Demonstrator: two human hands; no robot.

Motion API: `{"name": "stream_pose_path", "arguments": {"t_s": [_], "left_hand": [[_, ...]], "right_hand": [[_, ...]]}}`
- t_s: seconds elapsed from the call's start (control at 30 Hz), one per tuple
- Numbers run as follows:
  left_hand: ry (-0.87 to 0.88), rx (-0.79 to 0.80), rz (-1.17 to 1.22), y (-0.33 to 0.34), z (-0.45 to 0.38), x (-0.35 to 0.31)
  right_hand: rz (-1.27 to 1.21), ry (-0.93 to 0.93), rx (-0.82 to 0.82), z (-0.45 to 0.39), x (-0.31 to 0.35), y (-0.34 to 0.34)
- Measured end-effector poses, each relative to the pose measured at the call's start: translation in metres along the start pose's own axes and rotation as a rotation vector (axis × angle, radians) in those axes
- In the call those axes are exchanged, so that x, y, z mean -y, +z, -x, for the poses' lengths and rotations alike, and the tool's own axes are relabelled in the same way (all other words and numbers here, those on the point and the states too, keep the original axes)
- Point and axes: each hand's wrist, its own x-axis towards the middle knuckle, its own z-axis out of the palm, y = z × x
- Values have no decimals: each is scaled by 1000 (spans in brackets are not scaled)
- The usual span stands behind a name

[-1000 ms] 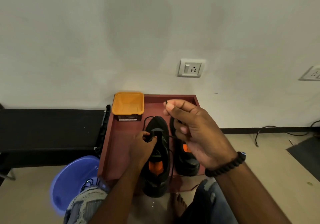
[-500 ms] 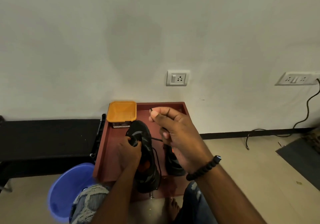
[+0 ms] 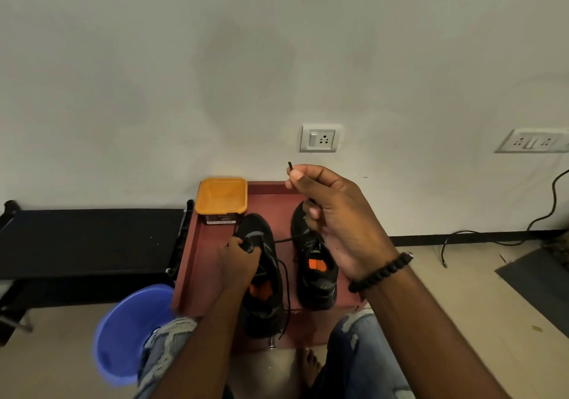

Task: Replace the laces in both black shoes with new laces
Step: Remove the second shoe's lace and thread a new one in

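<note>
Two black shoes to relace, both lying toe-away on the red tray (image 3: 197, 260), side by side and apart. Grips the upper of the first shoe (image 3: 261, 278) near its tongue with the left hand (image 3: 238, 257), fingers curled round the material, pinning it down. Pinches the tip of a black lace (image 3: 284, 239) between thumb and forefinger of the right hand (image 3: 332, 214), other fingers loosely folded.

Raises that right hand well above where it was a second ago: then low over the shoes, now up against the wall, with the tip poking clear above the thumb. Uncovers most of the second shoe (image 3: 317, 266) by doing so. Draws the lace taut from the first shoe's eyelets across the gap and up into the palm. Leaves the other end trailing slack down the shoe's side to the tray's front edge.

Reads, as a judgement, as a length being pulled through an eyelet; cannot tell whether old lace coming out or new lace going in. Points to an early stage either way, with the second shoe laced and untouched. Keeps the yellow tub (image 3: 222, 195) at the tray's far corner and the blue basin (image 3: 123, 331) on the floor beside it.
</note>
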Motion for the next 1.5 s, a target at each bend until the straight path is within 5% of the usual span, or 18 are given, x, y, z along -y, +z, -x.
{"name": "stream_pose_path", "arguments": {"t_s": [0.23, 0.73, 1.23, 1.5], "left_hand": [[26, 183, -57, -15, 6, -5], [58, 132, -34, -13, 8, 3], [123, 144, -37, -18, -11, 5], [161, 102, 2, -24, -13, 8]], "right_hand": [[55, -17, 2, 0, 0, 14], [-128, -54, 178, 35, 27, 7], [841, 100, 55, -127, -191, -18], [1101, 201, 100, -178, -236, -8]]}}
